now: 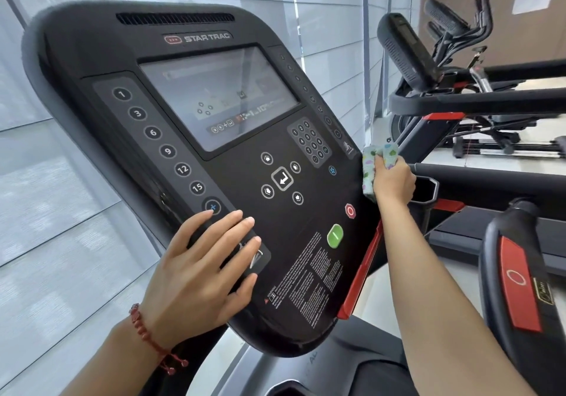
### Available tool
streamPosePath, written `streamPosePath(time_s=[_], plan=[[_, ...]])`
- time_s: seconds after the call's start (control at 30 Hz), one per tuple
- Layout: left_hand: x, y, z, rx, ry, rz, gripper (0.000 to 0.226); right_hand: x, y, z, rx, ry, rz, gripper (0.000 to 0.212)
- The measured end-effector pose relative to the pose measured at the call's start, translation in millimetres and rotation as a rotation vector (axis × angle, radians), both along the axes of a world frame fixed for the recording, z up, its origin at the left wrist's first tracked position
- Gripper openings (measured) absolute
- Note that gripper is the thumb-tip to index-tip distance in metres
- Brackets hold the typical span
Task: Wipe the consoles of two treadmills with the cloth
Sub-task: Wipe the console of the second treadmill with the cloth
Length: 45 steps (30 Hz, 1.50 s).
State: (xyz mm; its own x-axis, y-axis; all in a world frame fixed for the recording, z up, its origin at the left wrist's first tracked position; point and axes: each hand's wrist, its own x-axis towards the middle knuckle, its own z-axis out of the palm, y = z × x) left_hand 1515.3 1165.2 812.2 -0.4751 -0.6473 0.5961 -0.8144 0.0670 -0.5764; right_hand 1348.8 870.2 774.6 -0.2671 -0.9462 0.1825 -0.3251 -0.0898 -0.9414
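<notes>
One console being wiped, at its right edge.

Cloth, bunched and clenched in the right hand, presses against the right edge of the near console; the left hand, fingers spread flat and grasping nothing, steadies the lower left corner. Likely next: finishing this edge, then the second console beyond.

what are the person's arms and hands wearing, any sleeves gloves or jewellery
Both hands are bare, with no gloves or rings visible, and both forearms show no sleeves. The left hand has a red beaded cord bracelet at its wrist; the right hand has a bare wrist.
</notes>
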Motion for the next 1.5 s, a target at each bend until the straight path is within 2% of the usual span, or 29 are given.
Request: streamPosePath(time_s=[0.13,0.3,0.57,1.03,1.3,1.5], plan=[[2.3,1.6,7.5,-0.001,-0.011,0.01,0.037,8.0,4.0,7.5,0.037,-0.021,-0.053,0.045],[15.5,-0.8,40.9,-0.095,-0.024,-0.004,0.039,13.5,2.9,17.0,0.063,-0.075,-0.063,0.042],[49.1,-12.7,86.0,-0.132,-0.014,0.007,0.045,30.7,-5.3,34.9,-0.041,-0.051,-0.052,0.042],[56.4,-18.1,85.2,-0.135,0.009,-0.066,0.042,92.3,-22.1,123.0,-0.25,-0.046,0.058,0.035],[56.0,-17.7,84.2,-0.133,0.023,-0.061,0.043,130.1,-26.1,185.8,-0.344,-0.059,0.217,0.034],[56.1,-16.5,84.3,-0.141,0.015,-0.056,0.042,126.9,-29.6,178.8,-0.426,-0.031,0.286,0.039]])
